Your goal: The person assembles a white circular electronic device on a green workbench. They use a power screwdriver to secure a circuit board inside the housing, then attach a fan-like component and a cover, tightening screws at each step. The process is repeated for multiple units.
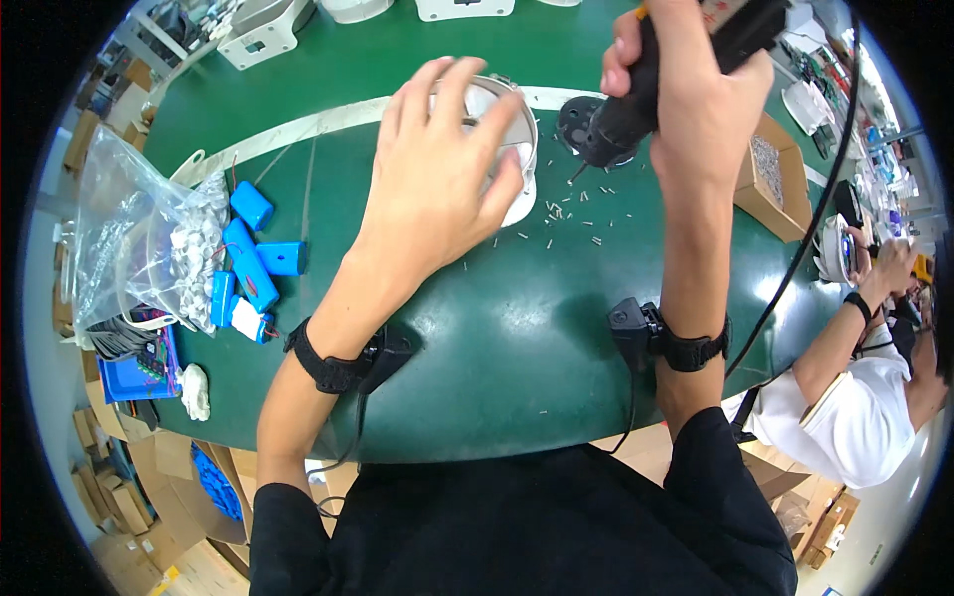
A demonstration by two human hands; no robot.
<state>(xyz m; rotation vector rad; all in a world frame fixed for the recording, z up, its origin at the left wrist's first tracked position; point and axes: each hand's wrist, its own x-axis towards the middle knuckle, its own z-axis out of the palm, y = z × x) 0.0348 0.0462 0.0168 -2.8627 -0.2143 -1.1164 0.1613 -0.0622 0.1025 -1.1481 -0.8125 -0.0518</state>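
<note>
Nearest the body, both forearms come up over the near edge of the green table (517, 368), each with a black wrist strap and a small black box with a thin cable. Farther in, on the left, blue battery packs (253, 260) lie in a loose cluster beside a clear plastic bag (139, 233) of small white parts, with a blue tray (134, 377) and a white lump near the table's left near corner. In the middle, small loose screws (571, 214) are scattered on the green surface. Just beyond them, the left hand (442, 174) lies palm down with fingers spread over a round white housing (507, 149), pressing on its top and covering most of it; the housing sits at the table's centre, touching a pale strip that runs across the surface. To its right, the right hand (686, 89) is closed tightly around a black electric screwdriver (636, 99), whose bit points down and left toward the screws, just beside the housing's right rim; a black cable runs off to the right. Farther right stands an open cardboard box (770, 174) of small metal parts, and at the right edge another person in a white shirt works on a similar round part.
</note>
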